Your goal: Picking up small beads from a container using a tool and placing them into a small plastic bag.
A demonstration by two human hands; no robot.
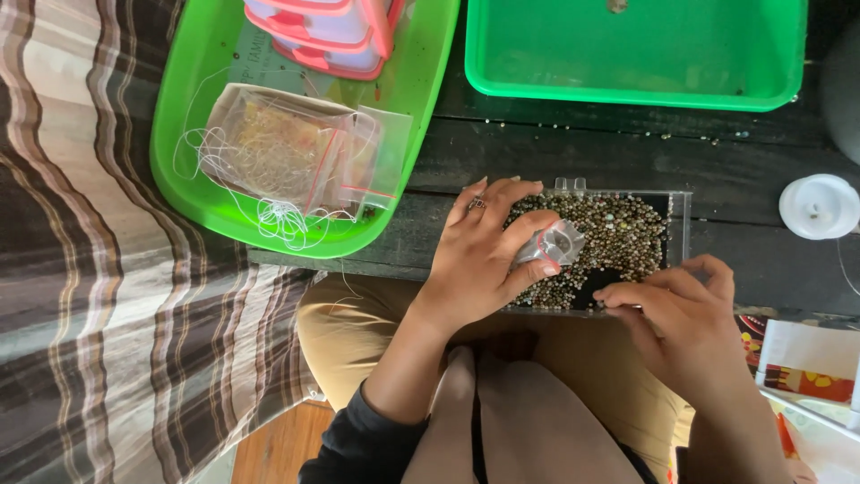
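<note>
Trays (188, 170) bright green; tabletop (573, 152) black; beads (618, 237) olive-brown, possibly mixed; cloth (98, 296) brown-cream striped; spool (820, 206) white.

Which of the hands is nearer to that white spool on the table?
The right. The right hand is at the bead box's front edge, below and left of the white spool. The left hand is farther left.

A clear zip-seal plastic bag (278, 148) with a red closure strip, holding pale tangled thread, lies flat in the bright green tray (184, 152) at upper left. Above it in the same tray stand stacked clear plastic boxes (327, 31) with pink-red lids and clasps. A small crumpled clear plastic bag (554, 244) sits pinched in the left hand (484, 255), and a white printed packet (811, 363) with red and yellow patterning lies at the right edge.
</note>
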